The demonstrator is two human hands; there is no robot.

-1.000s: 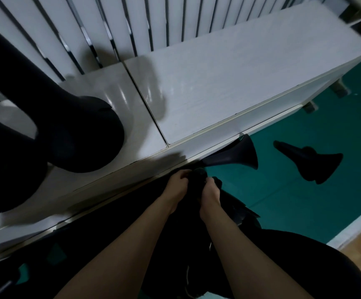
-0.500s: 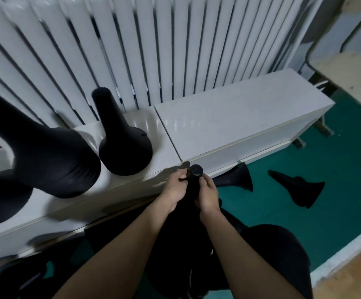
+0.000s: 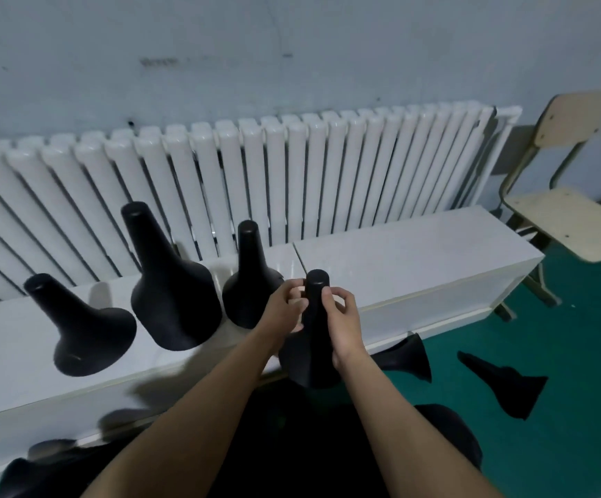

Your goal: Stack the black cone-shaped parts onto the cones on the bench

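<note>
The person is holding one black cone-shaped part (image 3: 314, 328) upright, narrow closed top up and flared open base down, which is the way it would have to sit to slip over another cone. Both hands are clamped on its slim neck: the left hand (image 3: 284, 305) is pinching it from the left just below the top, and the right hand (image 3: 342, 319) is wrapping it from the right a little lower. Gripping the neck seems deliberate, since it is leaving the wide skirt free to drop over a target.

The part is hanging in front of the white surface (image 3: 417, 253), its base just off the near edge rather than over any cone. Three cones are standing upright on the surface to the left of the hands: the nearest cone (image 3: 246, 282) is just beside the left hand, a taller middle cone (image 3: 169, 292) is standing beyond it, and the far left cone (image 3: 83, 332) is sitting well apart. The nearest one looks like the likeliest target, needing a lift and a short carry leftward.

Two more black parts are lying on their sides on the green floor (image 3: 579, 354), one by the surface (image 3: 408, 357) and another further right (image 3: 503, 384), apparently waiting to be picked up.
</note>
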